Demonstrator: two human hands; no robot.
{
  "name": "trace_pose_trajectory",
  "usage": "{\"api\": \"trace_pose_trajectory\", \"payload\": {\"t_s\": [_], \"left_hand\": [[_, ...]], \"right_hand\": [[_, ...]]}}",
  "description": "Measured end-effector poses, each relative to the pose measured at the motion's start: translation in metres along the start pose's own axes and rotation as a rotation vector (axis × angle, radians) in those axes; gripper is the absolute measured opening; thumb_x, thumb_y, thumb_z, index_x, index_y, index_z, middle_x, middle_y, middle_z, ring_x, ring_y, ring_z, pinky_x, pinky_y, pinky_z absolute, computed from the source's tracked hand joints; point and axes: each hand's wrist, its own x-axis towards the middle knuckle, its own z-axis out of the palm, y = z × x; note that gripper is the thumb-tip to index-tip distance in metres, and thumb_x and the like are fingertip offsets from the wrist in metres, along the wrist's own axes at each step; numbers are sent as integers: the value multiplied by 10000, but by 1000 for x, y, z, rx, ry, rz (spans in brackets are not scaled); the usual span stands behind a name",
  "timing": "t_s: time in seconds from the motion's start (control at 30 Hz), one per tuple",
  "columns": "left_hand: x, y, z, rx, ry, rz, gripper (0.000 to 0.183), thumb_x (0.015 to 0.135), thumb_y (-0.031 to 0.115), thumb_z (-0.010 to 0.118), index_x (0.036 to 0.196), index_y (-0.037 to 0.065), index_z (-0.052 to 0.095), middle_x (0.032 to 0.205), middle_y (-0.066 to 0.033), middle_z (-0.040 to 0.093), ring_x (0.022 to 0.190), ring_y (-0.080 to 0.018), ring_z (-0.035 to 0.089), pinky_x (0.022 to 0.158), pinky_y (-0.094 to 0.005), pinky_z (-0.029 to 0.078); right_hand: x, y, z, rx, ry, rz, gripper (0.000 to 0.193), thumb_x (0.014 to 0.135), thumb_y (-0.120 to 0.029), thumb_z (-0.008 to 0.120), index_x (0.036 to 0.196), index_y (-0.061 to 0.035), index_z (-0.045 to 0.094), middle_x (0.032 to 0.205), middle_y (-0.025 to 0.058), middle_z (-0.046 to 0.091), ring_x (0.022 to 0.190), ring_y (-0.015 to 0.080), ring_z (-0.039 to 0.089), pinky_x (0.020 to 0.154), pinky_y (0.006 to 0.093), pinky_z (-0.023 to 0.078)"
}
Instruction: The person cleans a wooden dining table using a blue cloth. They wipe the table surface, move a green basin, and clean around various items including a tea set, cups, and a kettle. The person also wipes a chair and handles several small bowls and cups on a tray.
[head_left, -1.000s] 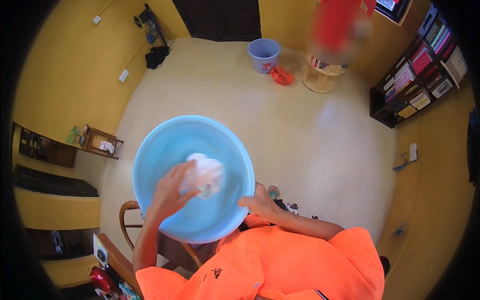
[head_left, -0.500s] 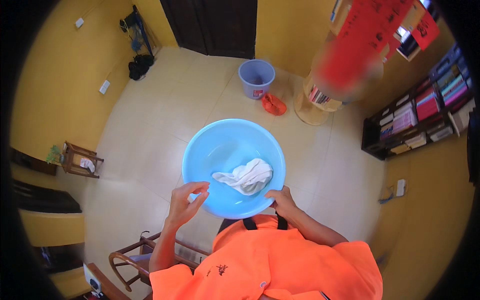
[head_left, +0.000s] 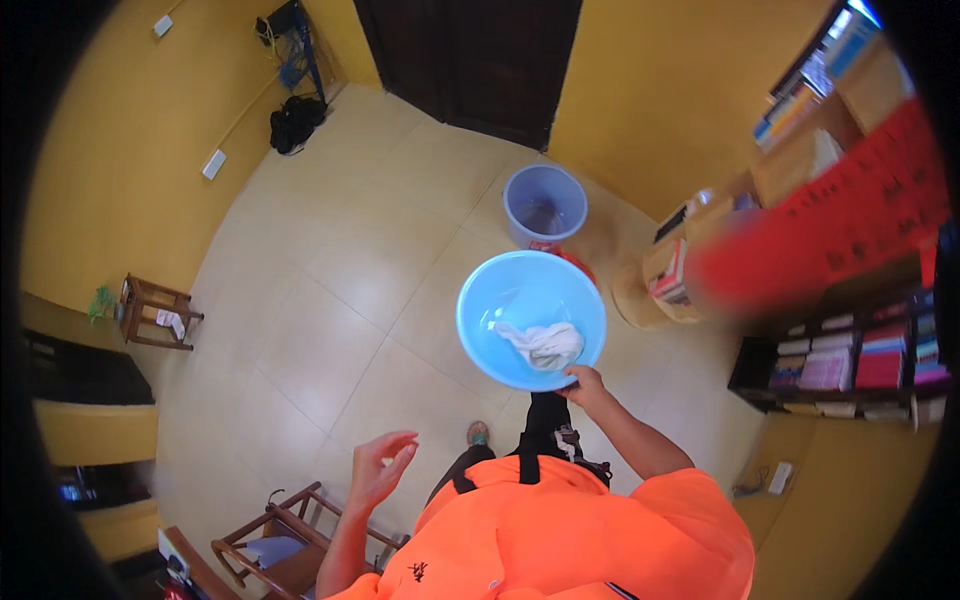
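A light blue plastic basin is held out in front of me, its lower right rim gripped by my right hand. Inside it lies a crumpled white cloth, bunched toward the near right side. My left hand hovers apart from the basin, over the floor to its lower left. The fingers and thumb there are curved and spaced, with nothing between them.
Just past the basin stands a purple-blue bucket, with a red item partly hidden beside it. A round wooden bookshelf and a dark bookcase are at right. A wooden chair sits at lower left, a small stool farther left.
The basin has moved away from my body and to the right, in my right hand. My left hand has come away from its rim. The bucket now appears closer to the basin.
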Motion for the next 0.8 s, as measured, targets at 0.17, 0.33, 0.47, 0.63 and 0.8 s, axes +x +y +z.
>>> {"api": "trace_pose_trajectory", "payload": {"t_s": [0.17, 0.33, 0.47, 0.63, 0.8], "left_hand": [[60, 2, 66, -195, 56, -283, 220, 937, 96, 649, 1134, 6, 685, 963, -85, 738, 893, -127, 693, 807, -271, 546], [119, 38, 138, -348, -17, -537, 281, 964, 106, 629, 1207, -35, 633, 1015, -90, 723, 939, -128, 676, 861, -271, 537], [162, 53, 168, -448, -8, -693, 287, 971, 105, 624, 1220, -38, 623, 1019, -103, 714, 941, -160, 680, 854, -294, 548], [205, 72, 194, -481, 91, -841, 347, 981, 204, 621, 1248, -19, 606, 1037, -92, 707, 963, -151, 660, 880, -299, 519], [205, 53, 201, -513, 144, -892, 314, 990, 154, 605, 1248, -25, 608, 1055, -100, 713, 992, -139, 667, 880, -274, 533]], "right_hand": [[146, -120, 58, -63, 75, -124, 620, 766, 121, 549, 1342, -77, 430, 1265, 237, 473, 1102, 478, 539, 818, 681, 510], [298, -195, 101, -52, 38, -254, 640, 746, 80, 603, 1338, -95, 434, 1266, 207, 481, 1093, 436, 552, 816, 633, 545], [378, -252, 138, -113, 52, -304, 692, 739, 56, 630, 1369, -139, 419, 1297, 173, 476, 1125, 417, 542, 817, 613, 554], [450, -286, 178, -149, 8, -360, 710, 764, -3, 693, 1400, -141, 410, 1334, 177, 477, 1136, 390, 544, 841, 583, 546], [516, -299, 155, -278, -56, -406, 586, 847, -71, 677, 1380, -41, 434, 1318, 199, 493, 1097, 397, 561, 866, 563, 524]]}}
